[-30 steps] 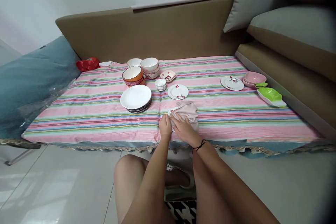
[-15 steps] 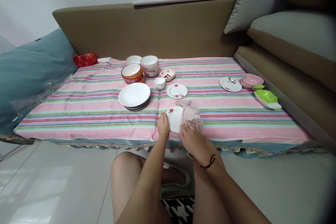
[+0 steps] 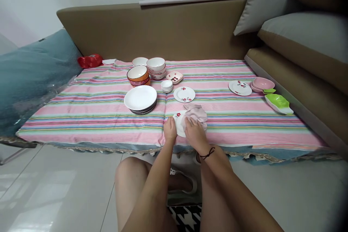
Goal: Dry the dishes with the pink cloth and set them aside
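A white plate with red flowers lies at the front of the striped cloth, its right part covered. My left hand grips the plate's left rim. A pale pink cloth lies bunched over the plate's right side. My right hand presses on that cloth against the plate, fingers closed on it. Just behind is another flowered plate, lying flat. A stack of small white dishes stands to its left, and a stack of larger white plates sits further left.
Orange-rimmed bowls and white bowls are stacked at the back. A strawberry-patterned dish sits beside them. On the right are flowered plates, pink bowls and a green dish. A red bundle lies far left.
My right hand has moved left and slightly up across the plate, taking the pink cloth with it. The left hand keeps its hold on the rim.
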`<state>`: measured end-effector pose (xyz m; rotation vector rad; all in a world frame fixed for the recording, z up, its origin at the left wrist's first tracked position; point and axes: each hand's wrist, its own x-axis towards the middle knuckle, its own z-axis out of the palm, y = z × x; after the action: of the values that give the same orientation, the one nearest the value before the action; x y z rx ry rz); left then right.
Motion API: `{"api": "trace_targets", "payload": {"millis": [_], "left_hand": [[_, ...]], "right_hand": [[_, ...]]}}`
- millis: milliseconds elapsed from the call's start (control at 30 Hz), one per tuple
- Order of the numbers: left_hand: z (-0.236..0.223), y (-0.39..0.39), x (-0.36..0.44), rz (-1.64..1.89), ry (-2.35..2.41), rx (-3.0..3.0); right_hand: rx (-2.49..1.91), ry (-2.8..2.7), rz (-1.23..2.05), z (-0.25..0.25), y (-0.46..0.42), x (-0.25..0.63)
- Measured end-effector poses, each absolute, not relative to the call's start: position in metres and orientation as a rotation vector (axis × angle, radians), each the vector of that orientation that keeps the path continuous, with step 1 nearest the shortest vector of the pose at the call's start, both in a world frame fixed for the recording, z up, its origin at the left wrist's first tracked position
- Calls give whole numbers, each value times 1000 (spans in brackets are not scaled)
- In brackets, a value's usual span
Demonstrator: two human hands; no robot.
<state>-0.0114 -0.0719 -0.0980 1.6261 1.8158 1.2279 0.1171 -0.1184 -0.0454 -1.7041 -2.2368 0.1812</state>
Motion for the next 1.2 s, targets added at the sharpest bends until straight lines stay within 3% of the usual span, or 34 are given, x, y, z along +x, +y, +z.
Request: {"api": "trace_targets", "payload": {"millis": [133,367,600,933,1200], "left_hand": [[-98,-72,-11,1228,1804,1621],[-99,-71,-13,1213,1817,1637],[-97,-72,-13,1219,1813,1654],[-98,-72,-12,1225,1814,1640],[-97,-72,-11,1245,1787,1625]], "right_hand": [[-1771,-2244,173,-51,-140,125],[-1493,-2368,340,-53,-119,115],[-1429,-2048,443,-49,-92,127],[-1346,-2256,344,-61,-91,127],[-1663,-2362,132,-72,-129,131]]}}
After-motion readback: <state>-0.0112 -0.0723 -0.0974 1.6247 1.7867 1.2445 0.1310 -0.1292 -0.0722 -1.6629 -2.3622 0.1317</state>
